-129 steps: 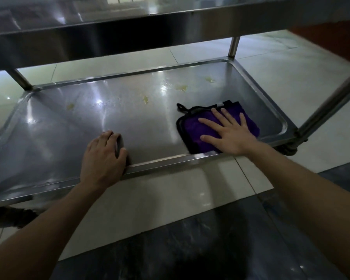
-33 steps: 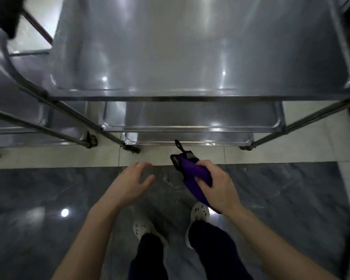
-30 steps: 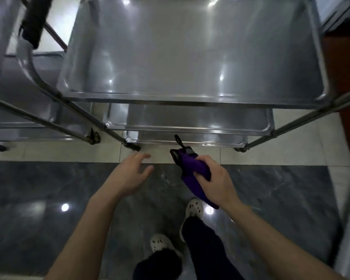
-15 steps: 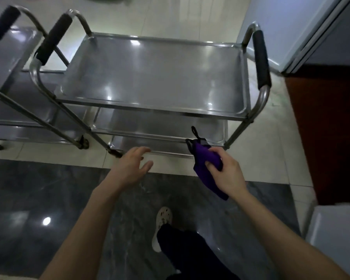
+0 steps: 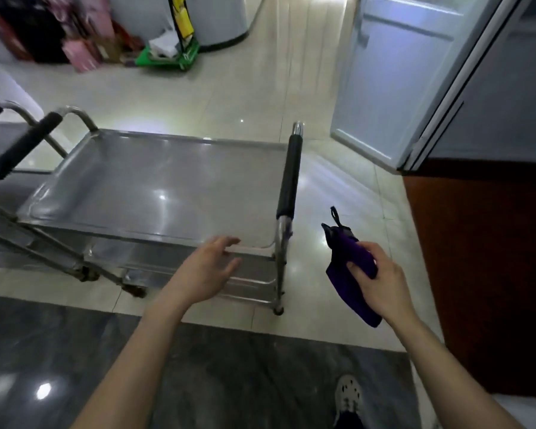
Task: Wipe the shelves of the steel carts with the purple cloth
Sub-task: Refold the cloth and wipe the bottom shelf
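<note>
A steel cart (image 5: 155, 187) with a bare top shelf and lower shelves stands in front of me, black grips on its handles at both ends. My right hand (image 5: 381, 280) grips the bunched purple cloth (image 5: 347, 267) in the air to the right of the cart, clear of every shelf. The cloth's black edge and loop stick up above my fingers. My left hand (image 5: 208, 270) hovers open with relaxed fingers just in front of the top shelf's near right corner, touching nothing that I can make out.
A second steel cart (image 5: 0, 144) stands at the far left, touching or close beside the first. A white open door (image 5: 393, 75) and a brown wooden panel (image 5: 483, 267) are on the right. A grey bin, a green basket (image 5: 167, 55) and bags stand at the back.
I have risen from wiping the bottom shelf and lifted the cloth off it. The view has swung up and right; the cloth is now right of the cart.
</note>
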### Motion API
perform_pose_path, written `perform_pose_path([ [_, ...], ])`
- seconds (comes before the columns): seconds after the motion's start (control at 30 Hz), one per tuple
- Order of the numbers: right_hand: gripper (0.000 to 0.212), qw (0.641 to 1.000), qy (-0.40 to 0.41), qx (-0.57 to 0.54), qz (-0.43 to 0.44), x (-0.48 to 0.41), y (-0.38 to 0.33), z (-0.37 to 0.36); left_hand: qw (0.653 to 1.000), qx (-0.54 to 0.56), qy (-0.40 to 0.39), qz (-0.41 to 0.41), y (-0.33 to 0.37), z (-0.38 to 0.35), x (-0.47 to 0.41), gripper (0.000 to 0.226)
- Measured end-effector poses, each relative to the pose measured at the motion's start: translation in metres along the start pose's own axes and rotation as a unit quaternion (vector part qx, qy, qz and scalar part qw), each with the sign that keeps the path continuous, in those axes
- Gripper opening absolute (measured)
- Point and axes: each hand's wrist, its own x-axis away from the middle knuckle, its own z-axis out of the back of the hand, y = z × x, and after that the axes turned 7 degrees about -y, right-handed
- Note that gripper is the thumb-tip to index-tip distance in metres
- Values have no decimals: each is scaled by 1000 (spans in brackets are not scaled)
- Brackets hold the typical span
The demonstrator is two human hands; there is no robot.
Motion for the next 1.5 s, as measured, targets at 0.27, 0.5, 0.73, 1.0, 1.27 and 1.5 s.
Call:
perform_pose_path([
  [0.27, 32, 998, -70, -9, 4, -168, 46, 119, 997, 43, 62, 33, 100, 9, -128, 50],
  [0.5, 32, 992, -117, -13, 47, -350, 35, 134, 990, 33, 114, 73, 105, 41, -261, 48],
  [0.73, 40, 984, -149, 3, 98, -529, 1, 140, 988, 60, 110, 89, 116, 83, -444, 47],
  [1.0, 34, 972, -193, -8, 136, -740, -48, 119, 982, 67, 135, 112, 126, 153, -602, 45],
  [1.27, 35, 908, -329, 17, 258, -950, -139, 22, 925, 126, 226, 279, 60, 205, -690, 46],
  [1.5, 34, 812, -469, 53, 343, -1045, -245, -94, 830, 207, 313, 412, 3, 217, -682, 46],
])
